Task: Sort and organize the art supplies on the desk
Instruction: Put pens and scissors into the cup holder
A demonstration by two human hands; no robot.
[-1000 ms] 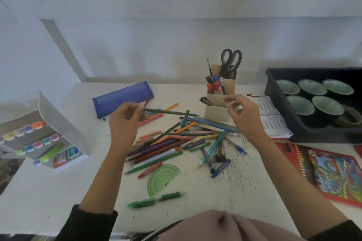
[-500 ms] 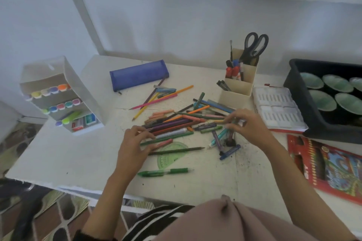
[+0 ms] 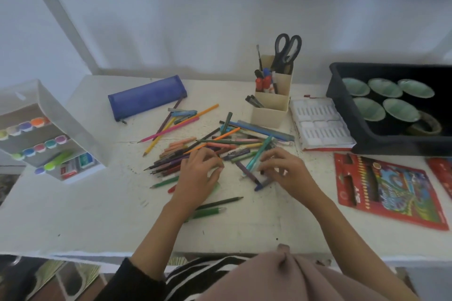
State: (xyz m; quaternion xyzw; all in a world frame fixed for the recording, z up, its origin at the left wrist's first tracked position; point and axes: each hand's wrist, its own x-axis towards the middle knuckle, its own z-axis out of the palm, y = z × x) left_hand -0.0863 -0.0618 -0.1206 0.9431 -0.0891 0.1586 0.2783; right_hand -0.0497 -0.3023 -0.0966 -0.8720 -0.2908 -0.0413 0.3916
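The loose pile of pencils and pens [image 3: 220,146] lies in the middle of the frame on the white surface [image 3: 73,203], and many of them cross each other. The left hand [image 3: 199,176] is over the lower left part of the pile, with its fingers bent down onto the pencils; we cannot tell if its grip is closed on one of them. The right hand [image 3: 283,168] is at the lower right part, with its fingers bent at the low end of a teal pen [image 3: 261,151]; here also we cannot tell if the grip holds the pen or only touches it. Below the left hand, apart from the pile, lie a dark green pencil [image 3: 220,202] and a green marker [image 3: 208,212]. Up and to the left of the pile lies a blue pencil case [image 3: 146,96]. Up and to the right stands a cream holder [image 3: 270,115] with black scissors [image 3: 287,52] upright in it. At the upper right is a black bin [image 3: 403,145] with green cups [image 3: 401,109] inside. A red pencil pack [image 3: 391,190] lies below the bin, and a white marker rack [image 3: 49,129] stands at the left edge.
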